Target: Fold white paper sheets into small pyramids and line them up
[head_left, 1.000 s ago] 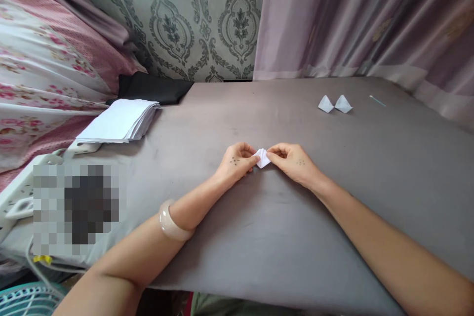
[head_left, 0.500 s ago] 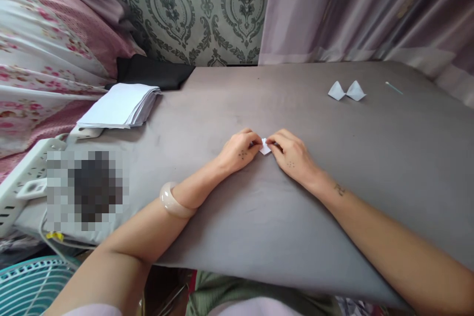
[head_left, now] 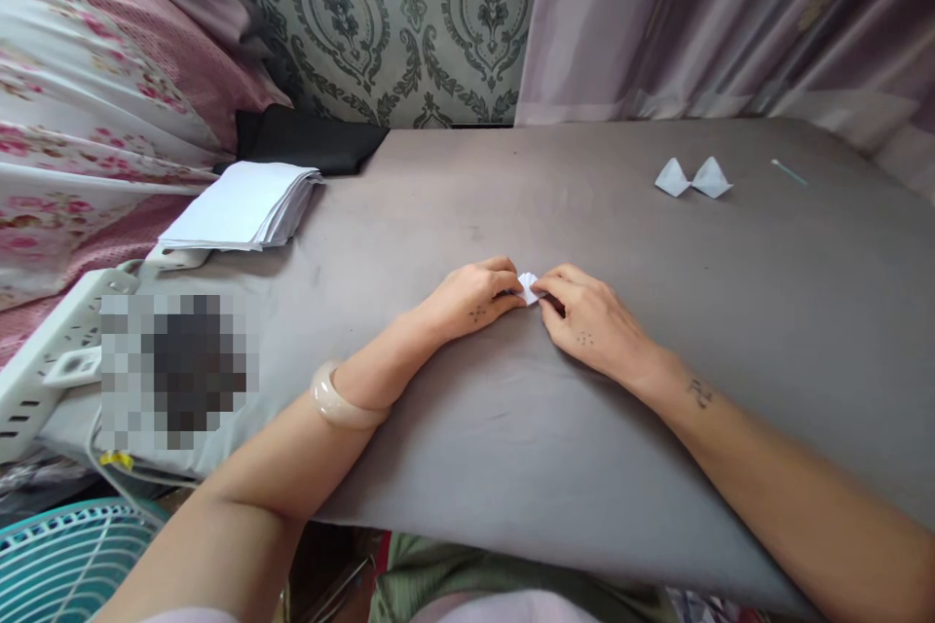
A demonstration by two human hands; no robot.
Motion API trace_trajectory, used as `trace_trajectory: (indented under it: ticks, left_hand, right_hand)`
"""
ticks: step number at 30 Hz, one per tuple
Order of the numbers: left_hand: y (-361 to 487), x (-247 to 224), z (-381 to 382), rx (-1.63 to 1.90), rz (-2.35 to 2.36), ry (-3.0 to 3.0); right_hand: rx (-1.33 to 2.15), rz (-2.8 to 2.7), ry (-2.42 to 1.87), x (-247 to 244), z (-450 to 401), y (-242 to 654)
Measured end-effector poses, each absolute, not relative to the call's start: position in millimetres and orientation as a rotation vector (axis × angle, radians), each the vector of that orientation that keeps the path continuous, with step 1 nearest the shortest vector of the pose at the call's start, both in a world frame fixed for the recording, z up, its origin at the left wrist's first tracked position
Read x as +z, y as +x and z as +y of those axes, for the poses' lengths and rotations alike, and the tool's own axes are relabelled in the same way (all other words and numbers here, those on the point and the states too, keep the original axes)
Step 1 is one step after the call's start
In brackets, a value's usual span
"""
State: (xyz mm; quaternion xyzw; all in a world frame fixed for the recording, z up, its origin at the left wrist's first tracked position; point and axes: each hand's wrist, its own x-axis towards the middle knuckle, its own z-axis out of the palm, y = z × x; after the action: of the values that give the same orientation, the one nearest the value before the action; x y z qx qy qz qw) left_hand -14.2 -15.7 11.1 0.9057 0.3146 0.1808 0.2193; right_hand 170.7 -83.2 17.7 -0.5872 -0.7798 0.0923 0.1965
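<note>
Paper point(head_left: 528, 289) lies between the fingertips, pleated; presumably light, crisp, easily crushed. Side edges suit a light pinch. Grip: left hand point(head_left: 474, 299) and right hand point(head_left: 591, 319) each pinch one side; fingers mask the edges. Beyond grip, rightward: two folded pieces point(head_left: 711, 179), swab point(head_left: 790, 172). Leftward: stack point(head_left: 230, 206), on table point(head_left: 453, 204).
</note>
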Motion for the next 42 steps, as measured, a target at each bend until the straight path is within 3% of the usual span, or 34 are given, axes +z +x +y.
trace_trajectory:
  ticks: [19,32,35,42]
  left_hand:
    - [-13,18,-24,0.38,0.964,2.614]
    - [-2,18,-19,0.545,1.221,2.176]
    - [-1,21,-18,0.539,1.245,2.096]
    - [-2,21,-14,0.47,1.226,1.99]
  right_hand:
    - [0.223,-2.17,-1.785,23,-86,164]
    - [0.481,-1.98,-1.825,16,-54,176]
    - [0.623,-2.022,-1.829,22,-45,181]
    - [1.307,-1.875,-1.869,54,-35,194]
